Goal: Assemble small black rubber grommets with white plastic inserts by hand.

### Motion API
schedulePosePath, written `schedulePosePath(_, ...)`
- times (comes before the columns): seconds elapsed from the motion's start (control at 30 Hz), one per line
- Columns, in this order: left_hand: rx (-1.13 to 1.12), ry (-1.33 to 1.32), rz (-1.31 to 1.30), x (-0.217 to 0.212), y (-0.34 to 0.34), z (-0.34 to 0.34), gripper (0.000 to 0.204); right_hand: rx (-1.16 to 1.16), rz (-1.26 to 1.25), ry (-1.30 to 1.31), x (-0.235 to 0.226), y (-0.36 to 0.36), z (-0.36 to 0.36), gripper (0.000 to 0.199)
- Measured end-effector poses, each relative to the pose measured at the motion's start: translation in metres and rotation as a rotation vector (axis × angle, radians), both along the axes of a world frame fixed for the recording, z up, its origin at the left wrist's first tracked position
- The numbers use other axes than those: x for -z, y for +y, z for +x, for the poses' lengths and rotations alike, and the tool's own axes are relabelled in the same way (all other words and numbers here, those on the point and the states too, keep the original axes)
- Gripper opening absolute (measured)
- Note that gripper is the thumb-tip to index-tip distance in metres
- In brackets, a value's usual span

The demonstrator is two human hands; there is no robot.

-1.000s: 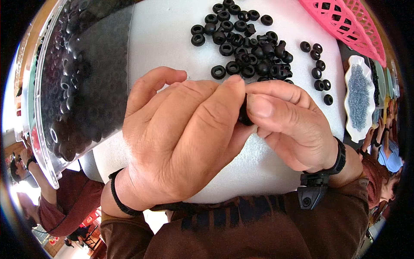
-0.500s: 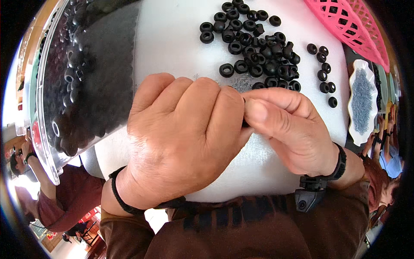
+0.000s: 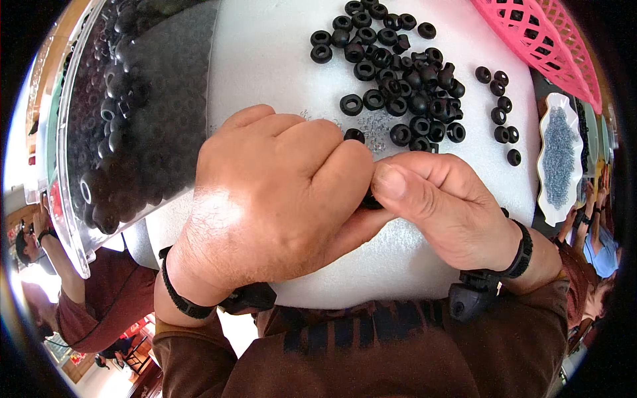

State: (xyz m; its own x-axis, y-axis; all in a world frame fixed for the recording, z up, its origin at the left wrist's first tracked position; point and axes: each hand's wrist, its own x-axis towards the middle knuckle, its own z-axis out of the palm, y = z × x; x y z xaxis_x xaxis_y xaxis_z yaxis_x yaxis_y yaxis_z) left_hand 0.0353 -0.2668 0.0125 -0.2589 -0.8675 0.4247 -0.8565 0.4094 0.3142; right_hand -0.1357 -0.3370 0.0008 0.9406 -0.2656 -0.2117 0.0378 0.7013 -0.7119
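My left hand (image 3: 285, 199) is closed, knuckles up, over a white foam-like pad (image 3: 318, 285). My right hand (image 3: 458, 212) meets it from the right, thumb and fingers pinched together at the left fingertips. Between them a sliver of a small black part (image 3: 371, 200) shows; the fingers cover most of it. Just beyond the hands lies a loose pile of black ring-shaped parts (image 3: 398, 106), some showing holes. Tiny clear beads (image 3: 375, 126) are scattered on the pad beside the pile.
A clear plastic bin (image 3: 79, 245) full of black parts stands at the left. Several black rings (image 3: 499, 116) form a loose column on the right. Past them are a white wavy-edged dish (image 3: 545, 179) of small bluish clear beads and a pink mesh basket (image 3: 577, 66). Other people sit nearby.
My left hand has rolled slightly, its knuckles shifting, and more of the black rings shows beyond it. My right thumb has moved a little lower. Both hands stay together at the black part.
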Motion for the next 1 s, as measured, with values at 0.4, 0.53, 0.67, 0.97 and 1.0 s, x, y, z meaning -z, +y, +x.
schedulePosePath(0.4, 0.041, 0.017, -0.069, 0.007, 0.000, -0.002, 0.039, -0.010, -0.284, 0.052, 0.000, -0.002, -0.004, 0.037)
schedulePosePath(0.53, 0.009, -0.043, -0.122, 0.012, 0.000, -0.004, 0.038, 0.007, -0.295, 0.036, 0.004, -0.001, -0.005, 0.038)
schedulePosePath(0.67, -0.008, -0.110, -0.140, 0.012, 0.001, -0.007, 0.035, 0.042, -0.264, -0.003, 0.007, 0.000, -0.005, 0.038)
schedulePosePath(0.97, -0.043, -0.138, -0.164, 0.016, 0.001, -0.013, 0.035, 0.040, -0.274, 0.096, 0.009, 0.000, -0.009, 0.038)
schedulePosePath(1.0, -0.043, -0.141, -0.162, 0.016, 0.000, -0.013, 0.035, 0.045, -0.328, 0.086, 0.009, -0.002, -0.009, 0.038)
